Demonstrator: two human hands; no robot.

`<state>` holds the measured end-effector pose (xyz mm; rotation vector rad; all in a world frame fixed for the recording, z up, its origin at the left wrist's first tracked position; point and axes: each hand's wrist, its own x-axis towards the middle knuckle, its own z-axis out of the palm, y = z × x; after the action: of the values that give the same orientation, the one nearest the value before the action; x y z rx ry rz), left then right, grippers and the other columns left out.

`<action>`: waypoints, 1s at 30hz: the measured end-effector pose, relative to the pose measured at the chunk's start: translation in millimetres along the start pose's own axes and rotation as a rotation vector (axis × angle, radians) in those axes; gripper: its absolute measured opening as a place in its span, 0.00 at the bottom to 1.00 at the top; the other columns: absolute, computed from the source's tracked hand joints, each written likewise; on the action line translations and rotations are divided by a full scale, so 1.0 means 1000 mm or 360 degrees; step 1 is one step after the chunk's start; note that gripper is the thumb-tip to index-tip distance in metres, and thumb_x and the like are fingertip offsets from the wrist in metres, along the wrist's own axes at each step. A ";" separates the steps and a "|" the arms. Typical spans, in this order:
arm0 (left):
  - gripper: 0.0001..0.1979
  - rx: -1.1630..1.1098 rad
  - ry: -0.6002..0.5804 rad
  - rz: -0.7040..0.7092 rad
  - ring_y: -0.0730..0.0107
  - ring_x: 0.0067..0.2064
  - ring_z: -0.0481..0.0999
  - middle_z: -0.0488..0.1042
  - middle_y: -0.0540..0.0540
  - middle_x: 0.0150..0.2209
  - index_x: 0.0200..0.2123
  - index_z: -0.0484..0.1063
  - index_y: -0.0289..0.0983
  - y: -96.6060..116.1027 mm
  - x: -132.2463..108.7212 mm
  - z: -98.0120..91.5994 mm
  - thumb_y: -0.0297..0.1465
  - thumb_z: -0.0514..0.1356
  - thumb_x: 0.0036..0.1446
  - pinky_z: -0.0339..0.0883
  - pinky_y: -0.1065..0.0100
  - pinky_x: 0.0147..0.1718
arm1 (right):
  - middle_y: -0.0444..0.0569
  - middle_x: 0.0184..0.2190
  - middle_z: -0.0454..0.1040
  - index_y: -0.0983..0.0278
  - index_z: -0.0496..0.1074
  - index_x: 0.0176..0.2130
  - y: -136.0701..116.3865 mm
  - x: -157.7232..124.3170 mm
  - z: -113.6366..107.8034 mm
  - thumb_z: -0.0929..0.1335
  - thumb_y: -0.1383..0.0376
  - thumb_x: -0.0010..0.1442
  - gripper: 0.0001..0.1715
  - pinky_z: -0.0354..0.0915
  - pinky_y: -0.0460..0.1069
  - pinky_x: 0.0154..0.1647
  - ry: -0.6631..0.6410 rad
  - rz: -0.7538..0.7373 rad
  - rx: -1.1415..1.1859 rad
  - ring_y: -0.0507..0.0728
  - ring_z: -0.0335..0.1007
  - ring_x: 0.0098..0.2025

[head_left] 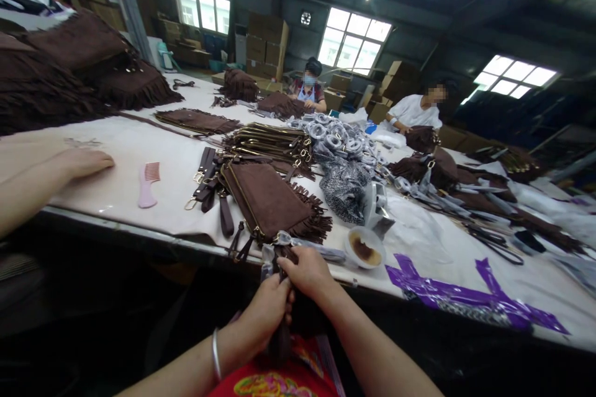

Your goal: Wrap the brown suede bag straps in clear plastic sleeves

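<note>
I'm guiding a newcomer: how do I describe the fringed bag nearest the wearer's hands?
At the long pale table, find the wearer's left hand and right hand. Just beyond them lies a flat brown bag, fringe toward the right. Unlike the pile behind it, which shows gold zips stacked edge-on, it shows one broad, plain face.

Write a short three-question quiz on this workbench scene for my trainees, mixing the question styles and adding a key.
1. True or false: the pink comb lies to the picture's left of the brown fringed bag.

2. How are the person's left hand and right hand placed?
A) Far apart, palms up
B) Close together, gripping a dark brown piece
C) Folded, holding nothing

3. Fill in: the silver bangle is worn on the person's ____ wrist.

Key: 1. True. 2. B. 3. Left.
</note>
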<state>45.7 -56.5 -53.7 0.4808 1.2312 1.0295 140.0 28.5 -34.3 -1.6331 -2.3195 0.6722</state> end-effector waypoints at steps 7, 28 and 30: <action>0.10 0.0198 0.0011 0.0049 0.79 0.18 0.56 0.61 0.56 0.21 0.34 0.64 0.38 -0.008 0.006 -0.003 0.39 0.55 0.57 0.50 0.76 0.16 | 0.51 0.35 0.78 0.63 0.76 0.33 0.004 0.027 -0.012 0.62 0.61 0.63 0.15 0.59 0.47 0.38 0.0206 -0.0056 -0.0394 0.56 0.73 0.38; 0.14 -0.0504 -0.0052 -0.0196 0.83 0.18 0.60 0.68 0.52 0.24 0.38 0.71 0.33 0.003 0.004 -0.018 0.35 0.65 0.51 0.58 0.78 0.16 | 0.47 0.22 0.70 0.63 0.68 0.23 0.074 -0.033 -0.094 0.61 0.56 0.65 0.23 0.51 0.48 0.29 0.0669 0.0095 -0.0388 0.53 0.63 0.26; 0.17 -0.0483 -0.0036 -0.0187 0.83 0.18 0.60 0.67 0.53 0.24 0.39 0.72 0.33 0.001 0.005 -0.019 0.37 0.67 0.48 0.57 0.78 0.16 | 0.46 0.20 0.68 0.63 0.68 0.21 0.083 -0.023 -0.110 0.59 0.54 0.66 0.27 0.49 0.48 0.27 0.0658 0.0129 -0.0340 0.52 0.61 0.24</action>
<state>27.3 -55.4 -61.7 0.1823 1.0473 1.0842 264.9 56.0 22.7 -1.7629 -2.0853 0.0828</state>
